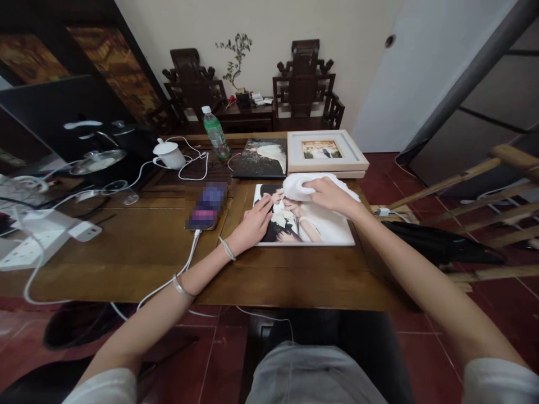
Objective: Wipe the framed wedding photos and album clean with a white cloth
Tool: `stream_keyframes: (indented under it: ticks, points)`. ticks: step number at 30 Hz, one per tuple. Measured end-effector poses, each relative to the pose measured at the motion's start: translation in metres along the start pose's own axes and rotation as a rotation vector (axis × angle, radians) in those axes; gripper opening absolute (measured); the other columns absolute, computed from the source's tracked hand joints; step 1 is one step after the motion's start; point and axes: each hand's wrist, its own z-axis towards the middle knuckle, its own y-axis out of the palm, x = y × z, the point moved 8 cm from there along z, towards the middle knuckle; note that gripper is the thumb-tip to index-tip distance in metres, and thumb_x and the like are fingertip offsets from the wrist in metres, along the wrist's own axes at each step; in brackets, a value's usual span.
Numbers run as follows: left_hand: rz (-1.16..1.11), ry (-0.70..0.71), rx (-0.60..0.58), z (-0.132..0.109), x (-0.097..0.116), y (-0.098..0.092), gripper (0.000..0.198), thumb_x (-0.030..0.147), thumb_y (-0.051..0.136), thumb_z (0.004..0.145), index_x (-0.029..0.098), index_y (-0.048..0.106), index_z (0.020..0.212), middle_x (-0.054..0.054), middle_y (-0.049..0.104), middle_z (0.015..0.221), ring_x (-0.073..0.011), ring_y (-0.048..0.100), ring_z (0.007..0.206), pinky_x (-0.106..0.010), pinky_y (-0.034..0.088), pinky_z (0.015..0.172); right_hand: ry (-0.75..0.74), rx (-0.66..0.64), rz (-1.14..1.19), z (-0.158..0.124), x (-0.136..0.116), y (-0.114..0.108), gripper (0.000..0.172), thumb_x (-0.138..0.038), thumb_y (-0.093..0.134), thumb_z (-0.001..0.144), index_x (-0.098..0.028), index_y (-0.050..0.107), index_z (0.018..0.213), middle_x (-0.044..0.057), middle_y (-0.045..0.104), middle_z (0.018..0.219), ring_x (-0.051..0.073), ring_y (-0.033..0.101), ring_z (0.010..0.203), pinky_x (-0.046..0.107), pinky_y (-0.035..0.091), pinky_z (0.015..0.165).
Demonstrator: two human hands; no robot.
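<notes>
In front of me a photo panel [314, 234] with a wedding-style picture lies flat on the wooden table. My left hand [255, 220] rests on its left edge, fingers stretched out and holding nothing. A white cloth [296, 186] is bunched under my right hand [329, 194], whose fingers are closed on it over the panel's upper part. The cloth spreads to the right, covering the panel's top right corner. Just behind lie a dark photo panel [264, 159] and a light wooden picture frame [357, 159].
Left of the panel lies a phone [205, 207] with a charging cable. Farther back stand a green-labelled bottle [216, 134] and a lidded white cup [168, 154]. A power strip [36, 242], loose cables and a pot [99, 165] occupy the left side. A wooden chair [458, 168] stands right.
</notes>
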Motion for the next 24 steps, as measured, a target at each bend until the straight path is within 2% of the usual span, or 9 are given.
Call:
stream_keyframes:
  ticks: [4,8,10,12,15,17,21,24]
  points:
    - [-0.005,0.004,0.003,0.0,0.0,0.0,0.047,0.029,0.027,0.096,0.014,0.033,0.141,-0.014,0.03,0.15,-0.0238,0.023,0.141,-0.047,0.027,0.112,0.052,0.034,-0.037,0.021,0.014,0.0,0.037,-0.004,0.04,0.067,-0.013,0.068,0.09,0.011,0.069,0.103,0.026,0.058,0.092,0.03,0.036,0.08]
    - [-0.002,0.007,0.002,0.0,0.0,0.0,0.047,0.028,0.027,0.096,0.014,0.032,0.141,-0.015,0.029,0.151,-0.0241,0.022,0.141,-0.048,0.028,0.111,0.039,0.062,-0.035,0.012,0.008,0.007,0.04,-0.002,0.039,0.067,-0.012,0.068,0.093,0.011,0.07,0.103,0.024,0.061,0.091,0.028,0.039,0.08]
    - [-0.001,0.011,0.009,0.0,0.0,0.001,0.047,0.028,0.027,0.096,0.013,0.032,0.141,-0.016,0.028,0.151,-0.0243,0.022,0.141,-0.048,0.028,0.111,0.041,0.065,-0.031,-0.004,0.0,0.014,0.038,-0.003,0.039,0.069,-0.013,0.068,0.092,0.011,0.071,0.098,0.023,0.062,0.086,0.029,0.041,0.078]
    - [-0.005,0.018,0.018,0.0,0.0,0.001,0.047,0.028,0.027,0.096,0.014,0.032,0.141,-0.015,0.028,0.151,-0.024,0.023,0.141,-0.048,0.028,0.111,0.043,0.064,-0.046,-0.025,-0.011,0.022,0.036,-0.005,0.041,0.071,-0.013,0.068,0.093,0.012,0.07,0.099,0.025,0.063,0.09,0.034,0.042,0.084]
    - [-0.01,0.025,0.025,0.0,-0.001,0.002,0.046,0.027,0.028,0.096,0.016,0.032,0.141,-0.014,0.029,0.151,-0.0237,0.023,0.141,-0.048,0.027,0.111,0.004,0.056,-0.096,-0.063,-0.031,0.032,0.04,-0.003,0.041,0.069,-0.014,0.067,0.098,0.017,0.063,0.117,0.03,0.051,0.118,0.049,0.032,0.101]
    - [-0.008,0.02,0.02,0.0,-0.001,0.003,0.046,0.027,0.028,0.096,0.015,0.032,0.141,-0.015,0.029,0.151,-0.0241,0.023,0.141,-0.048,0.027,0.111,-0.021,0.026,-0.114,-0.089,-0.046,0.037,0.045,0.001,0.039,0.066,-0.013,0.065,0.1,0.019,0.057,0.127,0.028,0.042,0.128,0.053,0.027,0.106]
    - [-0.004,0.005,0.011,0.0,0.0,0.003,0.047,0.027,0.027,0.096,0.013,0.032,0.14,-0.016,0.028,0.151,-0.0252,0.022,0.141,-0.049,0.027,0.111,-0.064,-0.096,-0.061,-0.128,-0.078,0.044,0.048,0.0,0.039,0.063,-0.016,0.065,0.1,0.017,0.056,0.128,0.026,0.036,0.133,0.055,0.023,0.109]
    - [-0.009,0.015,0.019,0.0,0.002,0.001,0.046,0.026,0.027,0.096,0.015,0.032,0.14,-0.015,0.028,0.151,-0.025,0.022,0.141,-0.049,0.027,0.111,-0.081,-0.148,-0.02,-0.137,-0.093,0.044,0.049,0.0,0.039,0.063,-0.019,0.064,0.101,0.013,0.059,0.124,0.025,0.038,0.132,0.055,0.023,0.109]
